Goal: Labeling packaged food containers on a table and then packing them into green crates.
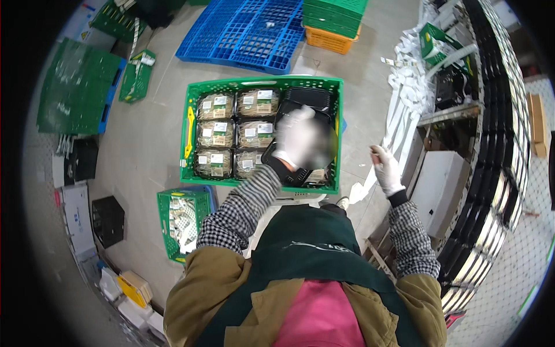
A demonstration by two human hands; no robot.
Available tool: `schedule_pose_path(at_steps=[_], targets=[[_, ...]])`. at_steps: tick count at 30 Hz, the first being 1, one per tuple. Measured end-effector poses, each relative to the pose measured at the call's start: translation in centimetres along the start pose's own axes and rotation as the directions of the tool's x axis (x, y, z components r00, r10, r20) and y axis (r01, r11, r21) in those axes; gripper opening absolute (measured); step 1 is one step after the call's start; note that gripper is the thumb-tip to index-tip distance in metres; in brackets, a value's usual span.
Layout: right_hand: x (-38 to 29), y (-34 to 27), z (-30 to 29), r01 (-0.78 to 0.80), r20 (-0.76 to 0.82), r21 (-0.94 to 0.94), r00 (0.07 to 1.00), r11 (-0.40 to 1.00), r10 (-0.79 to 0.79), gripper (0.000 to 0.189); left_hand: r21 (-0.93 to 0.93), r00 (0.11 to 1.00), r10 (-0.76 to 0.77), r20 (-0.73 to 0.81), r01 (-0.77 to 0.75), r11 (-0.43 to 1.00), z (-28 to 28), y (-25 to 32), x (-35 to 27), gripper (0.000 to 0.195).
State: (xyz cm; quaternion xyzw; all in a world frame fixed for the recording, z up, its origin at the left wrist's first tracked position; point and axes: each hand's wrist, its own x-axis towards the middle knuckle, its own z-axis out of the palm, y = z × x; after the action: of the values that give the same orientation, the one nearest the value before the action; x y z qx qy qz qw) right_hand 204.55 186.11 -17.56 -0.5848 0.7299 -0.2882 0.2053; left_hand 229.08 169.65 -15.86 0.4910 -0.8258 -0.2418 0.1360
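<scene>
A green plastic crate (261,80) stands before me with several labelled black-tray food packs (217,133) in rows at its left and middle. Black plastic trays (308,97) lie in its right part, some of them tilted. Over these trays is my left hand (297,136), in a white glove and blurred; whether it grips one cannot be told. My right hand (387,169), also gloved, is raised outside the crate, to its right, with the fingers bent towards the thumb. Whether something small is between its fingertips is unclear.
A smaller green crate (164,223) holding labels stands at the lower left. Beyond the large crate lie a blue pallet (243,32) and stacked green crates (334,17) on an orange one (329,40). White backing strips (403,93) trail beside the right shelving, near stacked black trays (498,108).
</scene>
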Motion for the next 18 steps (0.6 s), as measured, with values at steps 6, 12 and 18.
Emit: schedule_pose_path(at_steps=[6, 12, 18], targets=[[-14.2, 5.8, -8.6, -0.321, -0.244, 0.033, 0.916, 0.947, 0.319, 0.018, -0.255, 0.924, -0.382, -0.022, 0.364, 0.896, 6.0, -11.7, -0.9, 0.055], [-23.6, 10.6, -24.0, -0.419, -0.474, -0.083, 0.815, 0.904, 0.334, 0.014, 0.142, 0.894, -0.347, 0.283, 0.319, 0.937, 10.7, -14.9, -3.1, 0.054], [-31.8, 30.8, -46.7, -0.689, -0.929, 0.105, 0.19, 0.717, 0.319, 0.025, 0.302, 0.929, -0.007, -0.369, 0.127, 0.945, 9.4, 2.5, 4.5, 0.048]])
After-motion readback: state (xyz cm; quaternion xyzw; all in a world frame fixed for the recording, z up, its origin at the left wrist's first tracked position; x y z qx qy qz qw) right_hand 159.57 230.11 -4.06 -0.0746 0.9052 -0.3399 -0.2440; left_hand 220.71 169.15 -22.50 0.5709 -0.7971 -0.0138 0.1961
